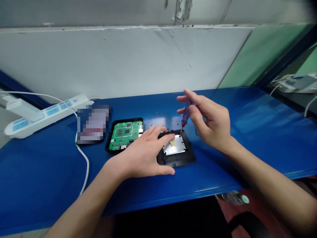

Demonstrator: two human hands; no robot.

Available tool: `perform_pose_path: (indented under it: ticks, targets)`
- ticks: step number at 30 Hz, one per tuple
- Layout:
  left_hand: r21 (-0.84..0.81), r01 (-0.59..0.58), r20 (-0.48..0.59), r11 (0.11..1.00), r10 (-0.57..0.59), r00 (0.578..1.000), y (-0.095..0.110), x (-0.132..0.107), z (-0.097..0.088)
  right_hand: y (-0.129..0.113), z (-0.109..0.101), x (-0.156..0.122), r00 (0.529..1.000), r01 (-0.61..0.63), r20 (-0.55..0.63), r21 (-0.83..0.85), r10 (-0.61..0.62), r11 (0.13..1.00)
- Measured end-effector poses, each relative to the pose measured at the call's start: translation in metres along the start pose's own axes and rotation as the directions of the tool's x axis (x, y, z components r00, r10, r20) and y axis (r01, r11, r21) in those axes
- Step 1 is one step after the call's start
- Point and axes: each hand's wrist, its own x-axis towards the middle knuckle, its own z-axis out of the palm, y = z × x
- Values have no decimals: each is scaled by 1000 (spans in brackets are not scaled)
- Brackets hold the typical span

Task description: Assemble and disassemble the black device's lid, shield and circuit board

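Note:
A black square housing (pixel 182 158) with a silver metal plate (pixel 174 148) inside lies on the blue bench. My left hand (pixel 143 153) rests on its left side, fingers spread over the rim and thumb at its front edge, steadying it. My right hand (pixel 210 124) pinches a small screwdriver (pixel 185 115) with a purple handle, held upright, tip down at the plate's far right corner. Left of the housing lies a second black shell holding a green circuit board (pixel 126 134).
A white power strip (pixel 47 114) lies at the far left with a white cable (pixel 84 162) running toward the bench's front edge. A blurred-out flat object (pixel 92 124) sits beside the circuit board. Tiny dark screws (pixel 153 125) are scattered behind the housing. A wall stands behind.

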Motion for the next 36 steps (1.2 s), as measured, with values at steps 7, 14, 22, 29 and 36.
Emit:
perform_pose_path:
  ticks: [7, 14, 22, 29, 36]
  targets:
    - [0, 5, 6, 1000, -5, 1000, 0, 0, 0, 0, 0, 4, 1000, -18, -21, -14, 17, 1000]
    - [7, 6, 5, 1000, -6, 1000, 0, 0, 0, -3, -2, 4, 999, -28, -22, -28, 28, 999]
    - [25, 15, 27, 1000, -15, 1000, 1, 0, -2, 0, -1, 2, 1000, -13, 10, -4, 13, 1000]
    - [15, 11, 21, 1000, -11, 1000, 0, 0, -1, -2, -3, 6, 998, -52, 26, 10, 52, 999]
    - [17, 9, 18, 1000, -9, 1000, 0, 1, 0, -2, -2, 5, 998, -53, 29, 12, 53, 999]
